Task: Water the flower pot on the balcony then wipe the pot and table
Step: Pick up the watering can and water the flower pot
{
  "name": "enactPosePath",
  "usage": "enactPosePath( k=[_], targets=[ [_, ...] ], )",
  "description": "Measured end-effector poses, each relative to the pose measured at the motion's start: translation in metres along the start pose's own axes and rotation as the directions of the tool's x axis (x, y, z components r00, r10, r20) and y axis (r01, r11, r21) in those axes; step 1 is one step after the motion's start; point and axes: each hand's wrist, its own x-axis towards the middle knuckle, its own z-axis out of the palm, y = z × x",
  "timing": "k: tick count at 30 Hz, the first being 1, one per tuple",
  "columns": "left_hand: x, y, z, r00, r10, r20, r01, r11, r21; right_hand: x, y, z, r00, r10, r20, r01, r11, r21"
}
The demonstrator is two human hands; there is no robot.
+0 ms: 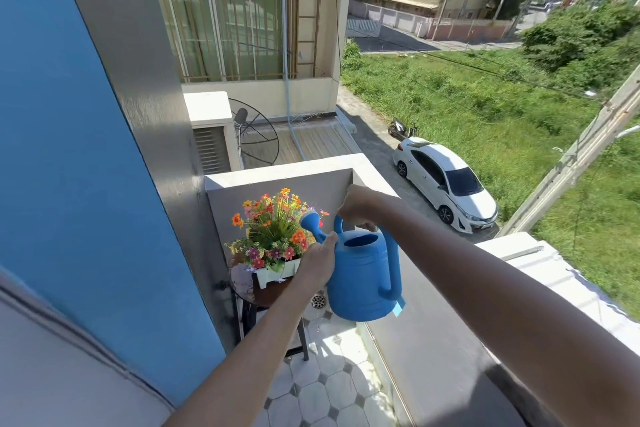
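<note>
right grip (356, 210) clasping watering can (363, 274) handle, left grip (317, 263) cupping it, flowers (273, 229) in white pot (277, 270)

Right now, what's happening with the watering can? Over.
Right hand grips top handle of blue watering can, left hand holds its front. Spout at flowers in white pot on round table. Nothing blocking.

Both forearms reach out to the watering can (360, 274). The right hand (356, 210) curls over its top handle; the left hand (317, 262) cups its side just below the spout.
</note>
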Motion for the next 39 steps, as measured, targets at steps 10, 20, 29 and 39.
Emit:
enactPosePath(
  k=[10,20,29,39],
  targets=[
    [0.018,-0.002,-0.039,0.996,0.037,-0.082,-0.038,0.999,-0.009,0.023,-0.037,-0.001,0.997,-0.070,-0.010,0.070,0.997,-0.020],
    [0.028,-0.003,-0.062,0.993,0.024,-0.119,-0.024,1.000,0.002,0.041,-0.062,-0.009,0.991,-0.119,0.057,0.118,0.993,0.030],
    [0.026,-0.028,-0.051,0.995,-0.008,-0.102,0.015,0.998,0.062,0.042,-0.049,0.019,0.992,-0.084,0.095,0.084,0.996,0.000],
    [0.036,-0.031,-0.012,0.994,0.042,-0.098,-0.029,0.991,0.129,0.035,0.013,0.029,0.991,-0.070,0.110,0.048,0.980,0.193]
  ],
)
